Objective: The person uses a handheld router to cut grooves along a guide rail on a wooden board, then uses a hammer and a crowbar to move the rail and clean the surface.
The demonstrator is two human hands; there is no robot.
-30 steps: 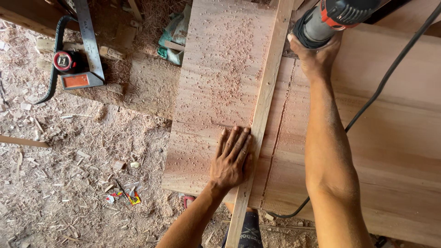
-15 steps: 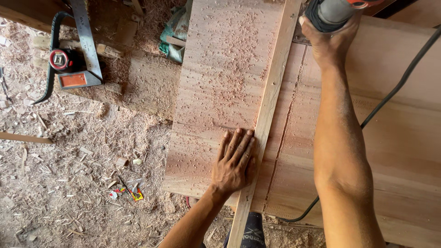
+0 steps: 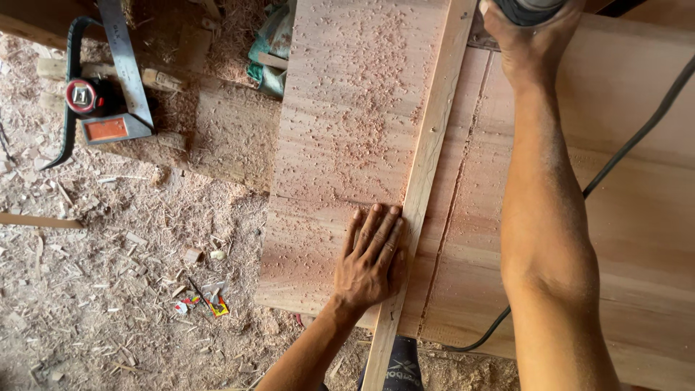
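Wooden batten [image 3: 427, 174] lies lengthwise on the broad board [image 3: 347, 108], serving as a guide. Left hand [image 3: 371, 262] presses flat beside it, fingers spread and together-straight. Right hand [image 3: 532, 36] grips a power tool [image 3: 532, 7] at the batten's far end, mid-cut; steady pressure seems needed.

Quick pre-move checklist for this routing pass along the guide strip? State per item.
1. Left hand pressed flat against the guide strip: ok.
2. Right hand gripping the power tool: ok, though the tool is mostly out of frame.
3. Power cord away from the cut groove: ok, it trails off to the right.
4. Guide strip clamped or fixed: cannot tell.
5. Board free of shavings: not ok, chips scattered over it.
6. Left fingers out of the tool's path: ok, they lie on the strip's far side.
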